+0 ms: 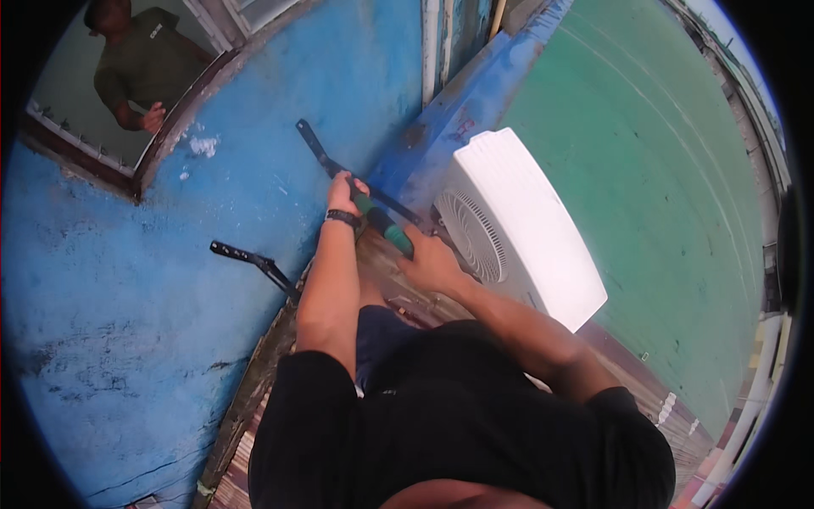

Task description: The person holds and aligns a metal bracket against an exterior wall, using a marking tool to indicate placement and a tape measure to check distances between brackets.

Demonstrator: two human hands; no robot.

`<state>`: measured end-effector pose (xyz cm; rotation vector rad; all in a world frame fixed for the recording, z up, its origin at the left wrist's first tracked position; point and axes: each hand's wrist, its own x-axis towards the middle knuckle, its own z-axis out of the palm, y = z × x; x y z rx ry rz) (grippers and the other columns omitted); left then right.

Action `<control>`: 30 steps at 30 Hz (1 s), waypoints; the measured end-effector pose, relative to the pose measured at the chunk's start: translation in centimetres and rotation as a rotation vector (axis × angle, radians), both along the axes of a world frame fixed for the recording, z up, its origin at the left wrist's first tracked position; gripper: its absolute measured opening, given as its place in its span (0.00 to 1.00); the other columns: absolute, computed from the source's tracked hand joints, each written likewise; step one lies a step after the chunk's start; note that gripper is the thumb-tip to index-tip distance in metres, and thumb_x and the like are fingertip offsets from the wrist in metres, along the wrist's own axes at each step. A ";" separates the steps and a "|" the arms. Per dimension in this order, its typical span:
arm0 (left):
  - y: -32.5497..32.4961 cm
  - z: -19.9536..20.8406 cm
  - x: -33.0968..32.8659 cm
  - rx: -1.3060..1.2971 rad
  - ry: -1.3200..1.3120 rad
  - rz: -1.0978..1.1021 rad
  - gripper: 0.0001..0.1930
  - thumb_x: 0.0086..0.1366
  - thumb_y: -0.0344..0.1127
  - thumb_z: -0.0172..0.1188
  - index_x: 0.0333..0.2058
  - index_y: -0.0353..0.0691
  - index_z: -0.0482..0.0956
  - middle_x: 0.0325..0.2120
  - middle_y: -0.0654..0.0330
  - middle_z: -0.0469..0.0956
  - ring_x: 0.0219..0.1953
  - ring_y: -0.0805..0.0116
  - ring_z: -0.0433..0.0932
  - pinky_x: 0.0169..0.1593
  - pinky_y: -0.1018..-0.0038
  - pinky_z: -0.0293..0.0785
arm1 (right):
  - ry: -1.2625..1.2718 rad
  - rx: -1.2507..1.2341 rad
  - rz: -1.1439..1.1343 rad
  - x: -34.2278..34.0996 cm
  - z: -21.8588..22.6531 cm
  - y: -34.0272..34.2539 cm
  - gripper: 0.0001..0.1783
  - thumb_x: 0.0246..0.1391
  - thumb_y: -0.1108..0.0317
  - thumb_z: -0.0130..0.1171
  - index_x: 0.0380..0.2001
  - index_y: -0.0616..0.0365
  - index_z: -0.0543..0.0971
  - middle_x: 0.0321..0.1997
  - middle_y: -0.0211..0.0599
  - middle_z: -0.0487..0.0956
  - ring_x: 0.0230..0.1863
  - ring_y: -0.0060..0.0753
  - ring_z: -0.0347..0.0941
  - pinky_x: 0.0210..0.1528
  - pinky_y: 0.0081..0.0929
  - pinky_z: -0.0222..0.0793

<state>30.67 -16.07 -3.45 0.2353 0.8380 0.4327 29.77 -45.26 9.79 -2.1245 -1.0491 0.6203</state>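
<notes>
My left hand [343, 195] is wrapped round the front part of a long, slim green-and-black power tool [379, 222], close to the blue wall. Farther back, my right hand [434, 263] grips the tool's rear end. A black metal bracket [315, 146] on the wall lies just beyond my left hand, its arm reaching out behind the tool. The tool's tip is hidden by my left hand, so I cannot tell whether it touches the bracket. A second black bracket [254, 260] juts from the wall, left of my left forearm.
A white outdoor air-conditioner unit [530, 225] with a round fan grille stands right of my hands. A brown ribbed surface [373, 265] lies below. Another person [151, 72] shows in the window, upper left. Pipes [431, 51] run up the wall; green ground or water [653, 195] spreads rightward.
</notes>
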 end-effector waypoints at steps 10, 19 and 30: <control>-5.5 10.1 -1.6 0.265 -0.068 0.173 0.21 0.78 0.58 0.38 0.54 0.50 0.69 0.28 0.56 0.70 0.28 0.62 0.70 0.34 0.62 0.75 | 0.102 0.382 -0.034 0.9 -2.9 -3.8 0.14 0.48 0.68 0.62 0.38 0.59 0.73 0.25 0.54 0.76 0.28 0.61 0.76 0.34 0.46 0.71; -9.5 13.2 -1.9 0.264 -0.154 0.191 0.31 0.74 0.69 0.33 0.51 0.47 0.67 0.26 0.54 0.71 0.29 0.58 0.73 0.39 0.56 0.77 | 0.141 0.582 -0.055 0.6 -6.0 -4.2 0.11 0.48 0.73 0.61 0.36 0.60 0.73 0.22 0.43 0.69 0.24 0.35 0.66 0.32 0.32 0.67; -3.1 -19.3 -5.6 0.151 0.415 -0.087 0.17 0.71 0.46 0.59 0.52 0.47 0.71 0.35 0.57 0.73 0.36 0.60 0.78 0.44 0.55 0.85 | 0.087 0.505 -0.051 8.1 -15.7 1.8 0.11 0.47 0.73 0.60 0.36 0.60 0.75 0.22 0.44 0.71 0.22 0.38 0.69 0.29 0.33 0.67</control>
